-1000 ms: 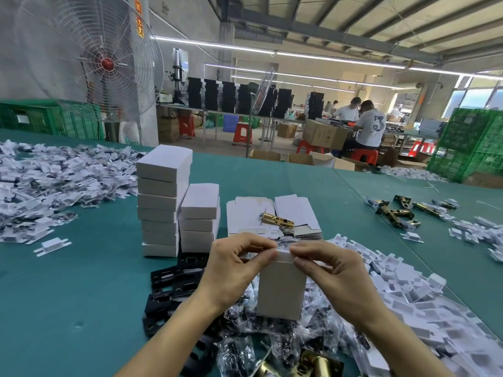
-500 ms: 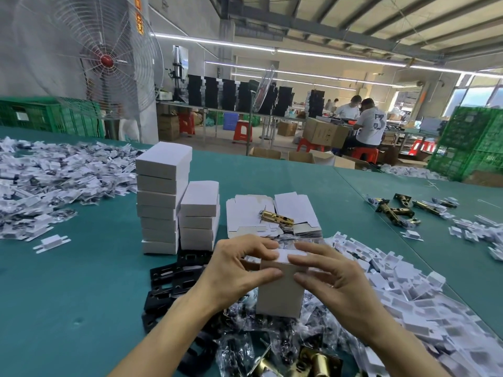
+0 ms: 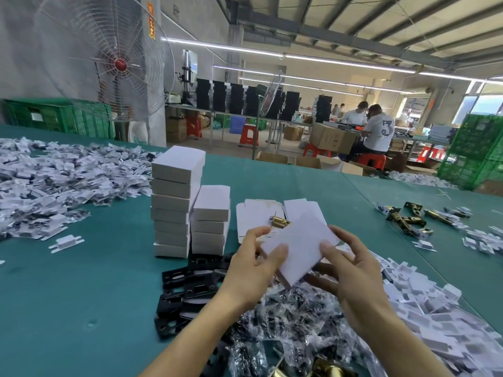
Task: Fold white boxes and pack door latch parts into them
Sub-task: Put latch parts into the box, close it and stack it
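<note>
The white box [image 3: 296,246] has tipped from upright to slanted. Closed box stacks [image 3: 174,208] stand left beyond the left hand [image 3: 253,270], which pinches the box's left edge; the right hand [image 3: 353,273] curls round its right edge.
</note>
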A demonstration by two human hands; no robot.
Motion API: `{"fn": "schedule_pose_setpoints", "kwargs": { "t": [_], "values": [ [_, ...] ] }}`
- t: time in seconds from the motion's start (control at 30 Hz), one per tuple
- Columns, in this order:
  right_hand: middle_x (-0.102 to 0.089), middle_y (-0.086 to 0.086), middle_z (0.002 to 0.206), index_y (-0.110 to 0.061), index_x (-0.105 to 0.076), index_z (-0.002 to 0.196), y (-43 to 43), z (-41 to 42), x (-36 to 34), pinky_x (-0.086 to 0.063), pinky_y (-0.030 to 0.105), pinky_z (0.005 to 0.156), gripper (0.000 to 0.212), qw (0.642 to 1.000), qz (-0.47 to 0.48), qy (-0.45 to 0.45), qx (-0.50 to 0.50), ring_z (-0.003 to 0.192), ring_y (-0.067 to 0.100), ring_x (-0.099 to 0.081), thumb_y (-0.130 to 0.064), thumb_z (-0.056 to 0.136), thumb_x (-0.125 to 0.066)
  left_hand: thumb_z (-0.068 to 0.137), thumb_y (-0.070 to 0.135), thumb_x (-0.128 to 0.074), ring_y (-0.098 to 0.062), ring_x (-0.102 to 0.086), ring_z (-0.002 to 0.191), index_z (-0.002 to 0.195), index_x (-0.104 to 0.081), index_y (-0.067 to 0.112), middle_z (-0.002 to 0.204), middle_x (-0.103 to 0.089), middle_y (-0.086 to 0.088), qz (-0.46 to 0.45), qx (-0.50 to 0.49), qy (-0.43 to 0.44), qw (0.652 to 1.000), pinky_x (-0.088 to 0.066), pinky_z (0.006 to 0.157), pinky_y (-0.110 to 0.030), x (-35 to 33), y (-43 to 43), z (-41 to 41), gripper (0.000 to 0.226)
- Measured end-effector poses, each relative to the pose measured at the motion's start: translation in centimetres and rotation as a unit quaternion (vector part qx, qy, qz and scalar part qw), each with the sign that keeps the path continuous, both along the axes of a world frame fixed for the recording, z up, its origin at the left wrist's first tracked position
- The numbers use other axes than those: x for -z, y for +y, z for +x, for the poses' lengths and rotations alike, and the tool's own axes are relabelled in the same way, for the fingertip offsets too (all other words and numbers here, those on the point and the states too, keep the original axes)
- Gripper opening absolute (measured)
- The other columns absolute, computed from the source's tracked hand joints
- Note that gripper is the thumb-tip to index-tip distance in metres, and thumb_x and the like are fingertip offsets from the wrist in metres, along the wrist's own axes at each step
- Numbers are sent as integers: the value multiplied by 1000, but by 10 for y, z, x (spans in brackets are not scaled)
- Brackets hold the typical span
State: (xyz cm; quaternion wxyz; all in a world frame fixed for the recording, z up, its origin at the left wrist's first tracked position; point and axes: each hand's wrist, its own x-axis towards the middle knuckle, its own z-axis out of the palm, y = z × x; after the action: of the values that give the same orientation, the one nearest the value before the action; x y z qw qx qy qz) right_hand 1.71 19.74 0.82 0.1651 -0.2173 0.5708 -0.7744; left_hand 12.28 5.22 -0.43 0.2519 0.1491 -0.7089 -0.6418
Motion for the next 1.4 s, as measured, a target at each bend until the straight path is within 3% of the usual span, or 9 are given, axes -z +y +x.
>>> {"fn": "schedule_pose_setpoints", "kwargs": {
  "t": [0.13,0.23,0.3,0.47,0.6,0.83,1.0,1.27,1.4],
  "values": [
    [-74,16,103,-22,-61,118,-27,13,-5,-60,36,58,29,989,-37,-136,-33,81,38,-74,-8,92,-64,102,36,-54,-31,-69,93,120,-39,41,120,-57,1,93,-77,71,990,-61,57,-48,-7,13,-2,24],
    [-77,13,93,-25,-58,121,-46,24,-2,-59,35,57,30,985,-54,-159,-49,79,37,-74,-11,95,-63,100,31,-55,-32,-67,89,122,-30,37,120,-56,-1,47,-146,82,985,-59,65,-52,-6,15,-3,35],
    [-77,7,87,-28,-58,123,-54,26,-6,-59,34,57,31,988,-53,-141,-46,77,33,-75,-13,96,-62,98,35,-52,-30,-62,94,121,-28,34,120,-57,-2,18,-163,62,984,-56,76,-52,-5,9,-1,33],
    [-68,13,111,-37,-45,142,-72,19,-29,-62,36,66,54,995,12,-33,-92,84,32,-75,-11,97,-61,103,30,-40,-16,-47,73,116,-29,30,105,-53,-3,148,-158,50,975,-37,41,-20,-12,-14,-10,16],
    [-61,3,110,-49,-22,149,-78,18,-30,-62,34,71,75,991,82,14,-107,87,28,-74,-15,96,-62,102,19,-41,-16,-38,57,109,-26,28,84,-43,-5,225,-227,118,940,-36,36,-21,-29,-38,-38,19],
    [-61,14,111,-17,-56,127,-51,5,-6,-55,32,66,33,978,177,-32,-107,76,24,-62,-9,96,-61,98,4,-45,-16,-42,54,131,-27,28,93,-48,-9,298,-302,159,892,-47,44,-21,-46,-64,-57,45],
    [-66,14,108,-18,-64,113,-37,1,0,-56,28,63,20,970,215,-16,-116,75,22,-68,-11,94,-64,98,8,-61,-15,-61,54,123,-31,30,107,-51,-12,325,-331,213,860,-56,54,-24,-43,-61,-59,45],
    [-70,16,95,-12,-67,109,-28,-8,5,-52,30,61,17,965,224,-25,-132,66,20,-64,-7,94,-63,87,4,-75,-21,-69,70,112,-28,27,111,-46,-14,406,-428,257,766,-59,58,-24,-37,-53,-68,58],
    [-72,16,93,-13,-70,105,-24,-22,8,-52,34,66,14,963,245,-15,-112,68,23,-66,-9,92,-65,88,13,-77,-17,-71,56,102,-31,21,106,-56,-16,418,-400,240,780,-58,53,-27,-32,-60,-69,49]
  ]
}}
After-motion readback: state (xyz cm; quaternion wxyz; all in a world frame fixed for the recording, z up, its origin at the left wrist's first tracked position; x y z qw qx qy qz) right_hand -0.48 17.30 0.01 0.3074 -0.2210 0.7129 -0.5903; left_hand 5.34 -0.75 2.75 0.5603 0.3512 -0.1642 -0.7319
